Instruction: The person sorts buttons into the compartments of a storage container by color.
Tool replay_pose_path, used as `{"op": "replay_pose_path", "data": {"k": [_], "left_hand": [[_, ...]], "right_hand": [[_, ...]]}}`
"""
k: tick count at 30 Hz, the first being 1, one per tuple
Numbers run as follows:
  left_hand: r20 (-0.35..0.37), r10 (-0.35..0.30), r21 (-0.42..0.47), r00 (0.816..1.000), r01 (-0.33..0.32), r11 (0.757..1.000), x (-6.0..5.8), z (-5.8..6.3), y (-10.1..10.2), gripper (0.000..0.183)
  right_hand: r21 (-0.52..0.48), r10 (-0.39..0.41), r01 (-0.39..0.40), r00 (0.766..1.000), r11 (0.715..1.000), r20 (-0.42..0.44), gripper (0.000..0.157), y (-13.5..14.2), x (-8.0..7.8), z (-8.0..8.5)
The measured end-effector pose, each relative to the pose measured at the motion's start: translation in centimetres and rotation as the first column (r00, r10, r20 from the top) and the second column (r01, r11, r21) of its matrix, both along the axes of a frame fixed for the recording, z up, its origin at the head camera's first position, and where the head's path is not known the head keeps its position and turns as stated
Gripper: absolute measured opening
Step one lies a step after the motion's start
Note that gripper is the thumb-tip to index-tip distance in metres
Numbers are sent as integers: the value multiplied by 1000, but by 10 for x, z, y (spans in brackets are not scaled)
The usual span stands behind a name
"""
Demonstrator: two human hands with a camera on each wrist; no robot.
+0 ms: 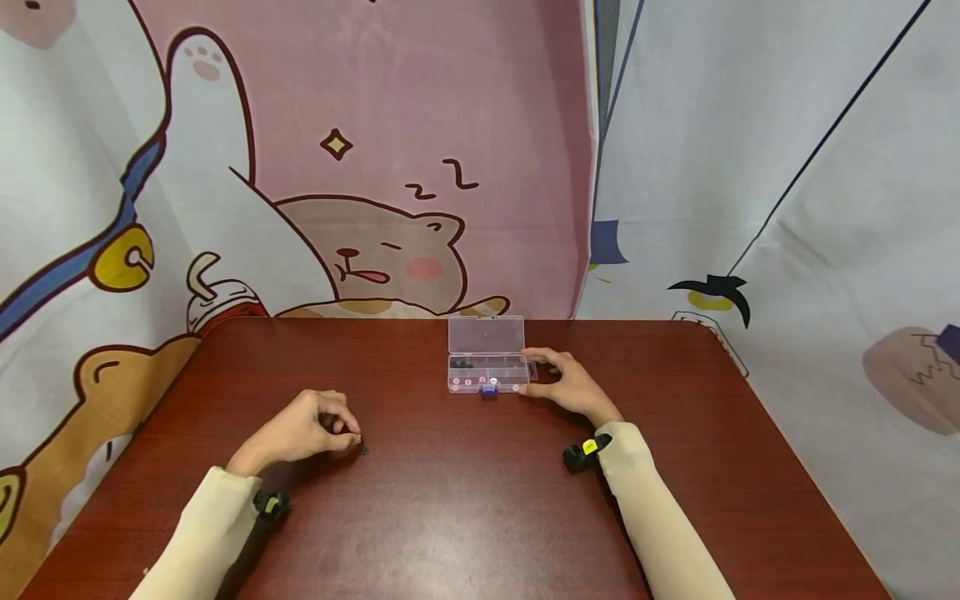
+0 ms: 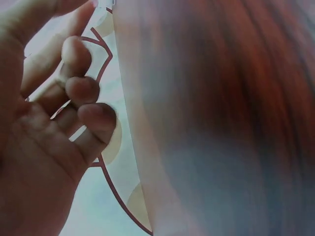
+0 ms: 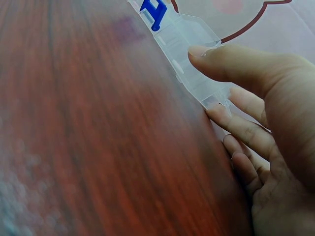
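A clear plastic compartment box (image 1: 487, 362) stands on the table with its lid raised at the back. Dark bits lie in a left compartment, and small pink-white beads (image 1: 468, 382) sit along the front row. My right hand (image 1: 570, 387) grips the box's right end, thumb at the front and fingers behind; the right wrist view shows the thumb (image 3: 221, 61) against the clear plastic. Left of the box, my left hand (image 1: 307, 429) is low over the table, pinching a tiny dark piece (image 1: 364, 451) at its fingertips. In the left wrist view the other fingers (image 2: 83, 91) are curled.
A blue latch (image 1: 489, 390) projects from the box's front edge. The reddish-brown wooden table (image 1: 450, 517) reaches back to a cartoon-printed cloth (image 1: 375, 250). Each wrist wears a small dark camera (image 1: 579, 457).
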State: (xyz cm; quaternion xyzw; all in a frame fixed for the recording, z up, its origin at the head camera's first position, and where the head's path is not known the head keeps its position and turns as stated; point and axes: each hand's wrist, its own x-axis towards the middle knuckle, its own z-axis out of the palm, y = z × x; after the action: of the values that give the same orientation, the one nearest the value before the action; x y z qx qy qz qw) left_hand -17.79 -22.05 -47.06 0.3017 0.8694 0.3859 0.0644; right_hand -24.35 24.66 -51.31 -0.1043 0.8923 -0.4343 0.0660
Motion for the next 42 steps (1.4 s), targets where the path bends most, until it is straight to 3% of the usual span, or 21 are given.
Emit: {"op": "replay_pose_path", "data": {"k": [9, 26, 34, 42], "left_hand": [[-88, 75, 55, 993, -70, 996, -8, -1, 15, 17], [-146, 99, 140, 984, -79, 987, -22, -6, 39, 17], [-155, 106, 138, 982, -84, 987, -27, -3, 51, 13], [-111, 112, 145, 987, -95, 985, -32, -2, 60, 12]], "right_hand": [[-8, 9, -10, 1000, 1000, -11, 68, 0, 0, 0], [-2, 19, -19, 1000, 1000, -24, 68, -1, -2, 2], [4, 1, -1, 1000, 1000, -6, 67, 0, -2, 4], [-3, 7, -6, 1000, 1000, 6, 70, 1, 0, 3]]}}
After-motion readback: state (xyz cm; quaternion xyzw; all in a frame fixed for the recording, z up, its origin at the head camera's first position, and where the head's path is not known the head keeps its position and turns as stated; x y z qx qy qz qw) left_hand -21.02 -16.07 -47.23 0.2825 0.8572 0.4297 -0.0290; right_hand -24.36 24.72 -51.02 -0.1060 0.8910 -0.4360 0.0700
